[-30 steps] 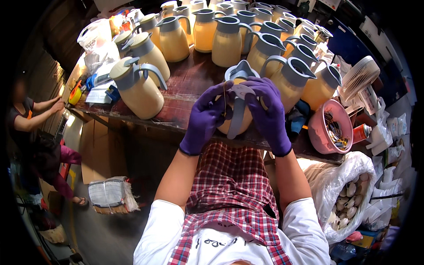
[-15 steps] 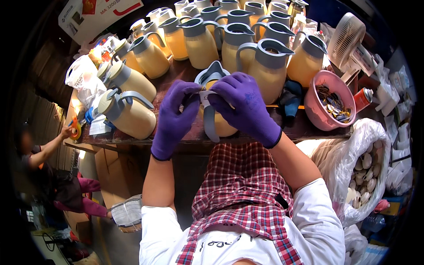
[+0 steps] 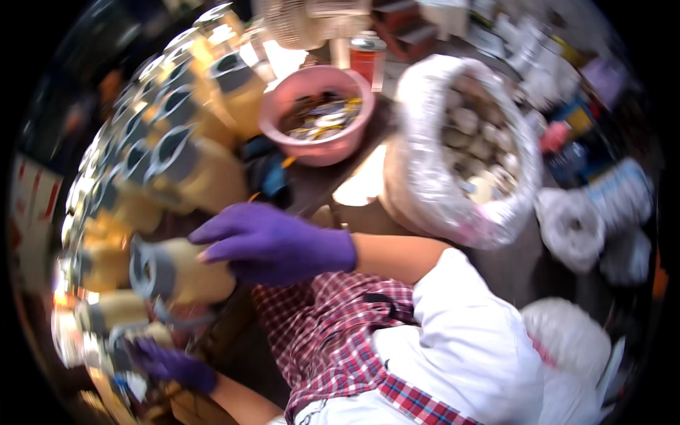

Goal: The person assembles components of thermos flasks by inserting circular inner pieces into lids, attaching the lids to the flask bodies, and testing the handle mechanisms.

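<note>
My right hand point(image 3: 276, 244), in a purple glove, reaches over the body of a cream jug with a grey spout rim point(image 3: 183, 270). Its fingers are stretched out and apart, with nothing visible between them. Lower left, my left hand point(image 3: 166, 363), gloved the same way, is beside another cream jug with a grey handle point(image 3: 117, 312). Motion blur smears its fingers, so whether they touch that handle or hold anything is unclear.
Many cream and grey jugs point(image 3: 202, 170) crowd the table's left side. A pink bowl point(image 3: 319, 152) of small shiny pieces stands beyond my right hand, near a red spray can point(image 3: 367, 60). To the right, a plastic-lined sack point(image 3: 418, 156) holds pale round parts.
The view has swung to the right, bringing the bowl and sack nearer its middle. My hands, earlier together at a small white piece over the jug's handle, are now apart.
</note>
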`<state>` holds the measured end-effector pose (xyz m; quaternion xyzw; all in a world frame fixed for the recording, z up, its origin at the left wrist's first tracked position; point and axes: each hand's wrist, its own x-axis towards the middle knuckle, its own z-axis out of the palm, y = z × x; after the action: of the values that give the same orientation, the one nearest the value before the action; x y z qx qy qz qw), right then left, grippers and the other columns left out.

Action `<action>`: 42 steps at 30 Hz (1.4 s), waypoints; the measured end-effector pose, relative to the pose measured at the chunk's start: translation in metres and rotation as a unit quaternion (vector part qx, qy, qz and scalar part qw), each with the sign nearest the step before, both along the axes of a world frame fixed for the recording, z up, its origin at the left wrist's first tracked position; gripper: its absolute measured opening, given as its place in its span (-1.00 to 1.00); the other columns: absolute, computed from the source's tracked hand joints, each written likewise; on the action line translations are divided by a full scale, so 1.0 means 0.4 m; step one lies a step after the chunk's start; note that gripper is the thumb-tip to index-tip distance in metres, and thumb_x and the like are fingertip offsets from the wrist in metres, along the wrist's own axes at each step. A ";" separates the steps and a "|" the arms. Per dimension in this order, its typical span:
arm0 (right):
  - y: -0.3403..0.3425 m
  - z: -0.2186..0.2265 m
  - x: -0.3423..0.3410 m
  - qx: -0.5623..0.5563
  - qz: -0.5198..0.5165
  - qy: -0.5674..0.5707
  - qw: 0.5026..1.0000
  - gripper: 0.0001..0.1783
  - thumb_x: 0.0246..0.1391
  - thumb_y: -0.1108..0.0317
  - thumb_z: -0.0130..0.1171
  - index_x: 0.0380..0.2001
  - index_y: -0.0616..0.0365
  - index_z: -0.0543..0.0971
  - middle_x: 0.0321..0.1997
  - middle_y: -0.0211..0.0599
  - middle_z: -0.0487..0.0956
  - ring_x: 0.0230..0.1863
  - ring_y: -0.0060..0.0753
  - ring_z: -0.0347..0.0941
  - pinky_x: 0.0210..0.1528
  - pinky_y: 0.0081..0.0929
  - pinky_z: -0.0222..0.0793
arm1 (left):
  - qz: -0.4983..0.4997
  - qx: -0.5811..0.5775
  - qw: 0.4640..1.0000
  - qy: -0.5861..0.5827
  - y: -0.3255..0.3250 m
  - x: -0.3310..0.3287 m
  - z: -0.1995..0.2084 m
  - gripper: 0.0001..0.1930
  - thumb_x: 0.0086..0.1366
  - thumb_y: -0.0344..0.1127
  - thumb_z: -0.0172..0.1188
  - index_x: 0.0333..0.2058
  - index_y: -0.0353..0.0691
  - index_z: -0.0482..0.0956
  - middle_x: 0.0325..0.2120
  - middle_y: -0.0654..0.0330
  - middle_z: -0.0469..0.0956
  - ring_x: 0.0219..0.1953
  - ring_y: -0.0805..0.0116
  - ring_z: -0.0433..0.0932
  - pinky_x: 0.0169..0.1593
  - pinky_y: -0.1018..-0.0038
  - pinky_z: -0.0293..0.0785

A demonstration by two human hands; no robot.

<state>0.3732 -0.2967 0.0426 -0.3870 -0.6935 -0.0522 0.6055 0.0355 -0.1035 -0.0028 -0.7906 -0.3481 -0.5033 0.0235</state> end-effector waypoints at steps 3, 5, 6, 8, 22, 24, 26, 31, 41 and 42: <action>-0.324 -0.108 0.293 -0.032 -0.111 0.216 0.969 -0.68 0.17 0.56 0.15 0.00 0.19 0.63 0.14 -0.18 0.61 0.14 -0.21 0.54 0.17 -0.28 0.44 | -0.028 -0.152 0.971 -0.184 -0.236 0.149 -0.026 -0.43 0.50 -0.24 0.15 0.32 -0.47 0.26 0.33 -0.18 0.29 0.29 0.05 0.40 0.33 0.22 0.39; -0.598 -0.158 0.492 -0.099 -0.468 0.166 0.862 -0.73 0.23 0.58 0.07 -0.06 0.18 0.64 -0.04 -0.32 0.65 -0.01 -0.48 0.55 0.11 -0.52 0.44 | -0.032 -0.287 0.936 -0.203 -0.288 0.181 -0.063 -0.37 0.49 -0.24 0.17 0.35 -0.50 0.16 0.31 -0.19 0.33 0.30 0.11 0.41 0.32 0.23 0.40; -0.712 -0.156 0.563 -0.157 -0.514 0.221 0.814 -0.74 0.24 0.59 0.05 -0.08 0.17 0.65 -0.09 -0.36 0.63 -0.06 -0.55 0.53 0.09 -0.56 0.43 | -0.061 -0.291 0.939 -0.171 -0.265 0.160 -0.123 -0.37 0.49 -0.24 0.16 0.35 -0.48 0.16 0.30 -0.19 0.33 0.30 0.12 0.40 0.33 0.22 0.38; -0.845 -0.245 0.695 -0.234 -0.593 0.264 0.724 -0.63 0.12 0.41 0.21 0.03 0.12 0.60 -0.04 -0.16 0.63 0.00 -0.26 0.57 0.13 -0.33 0.46 | -0.090 -0.303 0.931 -0.184 -0.183 0.093 -0.240 -0.39 0.51 -0.24 0.12 0.37 -0.45 0.16 0.31 -0.18 0.32 0.31 0.14 0.39 0.35 0.21 0.35; -0.704 -0.108 0.615 -0.167 -0.413 0.224 0.867 -0.21 0.17 0.30 0.35 0.41 0.20 0.28 0.35 -0.14 0.38 0.30 -0.25 0.36 0.32 -0.31 0.37 | -0.292 -0.452 0.791 -0.290 -0.362 0.131 0.056 -0.32 0.25 0.08 0.43 0.11 -0.35 0.47 -0.07 0.22 0.53 -0.01 0.45 0.51 0.10 0.51 0.44; -0.496 -0.011 0.369 -0.181 -0.198 0.430 0.862 -0.30 0.34 0.13 0.10 0.43 0.18 0.25 0.38 -0.20 0.35 0.29 -0.33 0.35 0.25 -0.38 0.40 | -0.296 -0.524 0.766 -0.225 -0.388 0.161 0.006 -0.55 0.32 -0.08 0.37 -0.03 -0.34 0.56 -0.10 0.19 0.58 -0.03 0.39 0.54 0.13 0.43 0.42; -0.360 -0.031 0.207 -0.159 0.004 0.455 0.876 -0.30 0.27 0.15 0.08 0.40 0.19 0.25 0.28 -0.26 0.38 0.26 -0.32 0.37 0.23 -0.37 0.40 | -0.299 -0.516 0.792 -0.128 -0.421 0.212 -0.023 -0.70 0.36 -0.27 0.31 -0.04 -0.32 0.58 -0.07 0.18 0.60 -0.03 0.39 0.55 0.13 0.43 0.42; -0.244 -0.037 0.029 -0.154 0.036 0.496 0.854 -0.24 0.07 0.16 0.39 0.29 -0.01 0.29 0.35 -0.17 0.28 0.29 -0.08 0.36 0.26 -0.12 0.42 | -0.314 -0.517 0.784 -0.139 -0.454 0.244 0.028 -0.89 0.40 -0.32 0.22 -0.23 -0.22 0.56 -0.21 0.28 0.53 -0.17 0.48 0.48 -0.01 0.49 0.39; -0.318 -0.019 -0.010 -0.311 0.001 0.037 0.950 -0.36 -0.05 0.40 0.33 0.17 0.05 0.44 0.29 -0.02 0.44 0.41 0.12 0.24 0.48 0.02 0.04 | -0.285 -0.589 0.733 -0.188 -0.427 0.097 -0.052 -0.79 0.39 -0.22 0.29 -0.16 -0.23 0.57 -0.31 0.32 0.52 -0.25 0.58 0.43 -0.09 0.55 0.40; -0.334 0.035 0.012 -0.348 0.012 -0.003 0.937 -0.35 -0.06 0.39 0.31 0.19 0.06 0.46 0.33 0.01 0.42 0.46 0.14 0.21 0.50 0.03 0.01 | -0.301 -0.590 0.718 -0.214 -0.425 0.099 -0.054 -0.80 0.39 -0.23 0.29 -0.17 -0.23 0.57 -0.32 0.33 0.52 -0.26 0.58 0.43 -0.09 0.56 0.39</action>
<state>0.3781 -0.4304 0.0568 -0.5649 -0.6749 0.1988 0.4311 0.0752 -0.2736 -0.0243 -0.5786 -0.3143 -0.3324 -0.6753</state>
